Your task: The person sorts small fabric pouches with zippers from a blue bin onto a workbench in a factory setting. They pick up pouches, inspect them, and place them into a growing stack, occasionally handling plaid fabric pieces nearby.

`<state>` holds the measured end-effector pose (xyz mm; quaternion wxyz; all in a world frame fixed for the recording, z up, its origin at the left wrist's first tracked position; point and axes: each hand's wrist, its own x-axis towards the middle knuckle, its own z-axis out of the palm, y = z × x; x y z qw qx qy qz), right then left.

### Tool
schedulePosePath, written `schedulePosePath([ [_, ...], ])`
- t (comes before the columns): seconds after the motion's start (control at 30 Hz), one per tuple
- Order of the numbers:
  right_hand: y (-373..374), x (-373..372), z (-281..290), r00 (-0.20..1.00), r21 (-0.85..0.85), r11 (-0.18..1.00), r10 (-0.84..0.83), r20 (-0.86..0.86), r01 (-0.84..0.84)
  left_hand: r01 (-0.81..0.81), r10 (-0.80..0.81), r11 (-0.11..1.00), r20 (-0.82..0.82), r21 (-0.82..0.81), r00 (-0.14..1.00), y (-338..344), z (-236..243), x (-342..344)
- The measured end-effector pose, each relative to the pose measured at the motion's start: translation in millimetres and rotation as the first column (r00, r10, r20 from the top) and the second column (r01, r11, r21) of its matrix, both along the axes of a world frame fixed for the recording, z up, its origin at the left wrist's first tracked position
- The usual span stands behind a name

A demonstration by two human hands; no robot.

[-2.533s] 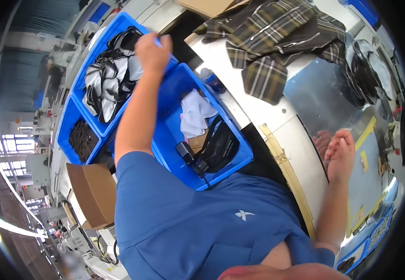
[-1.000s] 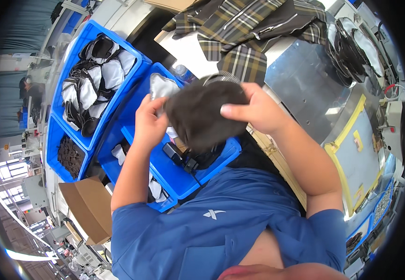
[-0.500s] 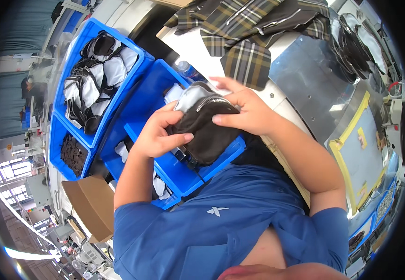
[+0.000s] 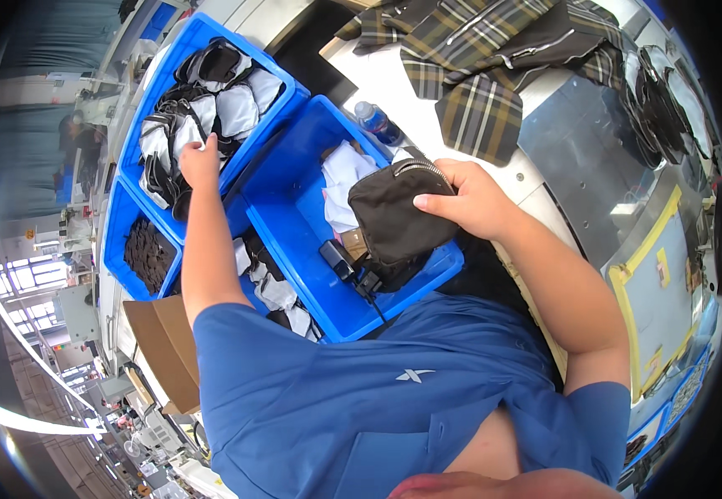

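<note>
Dark zipped pouch point(image 4: 398, 218) held up over the right part of the centre blue bin point(image 4: 294, 193), silver zipper point(image 4: 423, 166) curving along its top edge. Right hand point(image 4: 471, 200) grips it by the right side; I see the thumb pressed on the front face, the other fingers mostly hidden. Left hand point(image 4: 200, 160) at a heap of black-and-white pieces point(image 4: 236, 110) in the upper-left blue bin point(image 4: 271, 137); from my remote post I cannot tell whether its fingers have pinched anything. Inside the centre bin I note white cloth point(image 4: 343, 185) and 1 black device point(image 4: 336, 259). Just beyond its rim, 1 bottle point(image 4: 375, 121). Farther out, on the white table point(image 4: 378, 73), plaid fabric point(image 4: 479, 125). My far right: 1 stack of dark-and-white pieces point(image 4: 667, 108). Lower left: 1 cardboard box point(image 4: 165, 343).
</note>
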<state>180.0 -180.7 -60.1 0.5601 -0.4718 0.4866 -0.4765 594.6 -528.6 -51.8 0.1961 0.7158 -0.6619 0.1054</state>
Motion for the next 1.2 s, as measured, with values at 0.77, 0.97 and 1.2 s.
schedulePosePath([
  [0.77, -1, 17, 5, 0.858, 0.224, 0.96, -0.256, 0.446, 0.17, 0.957, -0.945, 0.282, -0.19, -0.071, 0.265, 291, 35, -224],
  [0.97, 4, 15, 16, 0.931, 0.212, 0.953, -0.266, 0.248, 0.216, 0.992, -0.981, 0.077, -0.185, -0.1, 0.057, 283, 41, -231],
  [1.2, 2, 12, 11, 0.928, 0.186, 0.958, -0.262, 0.265, 0.218, 0.178, -0.165, 0.971, -0.09, 0.158, 0.982, 60, 33, -92],
])
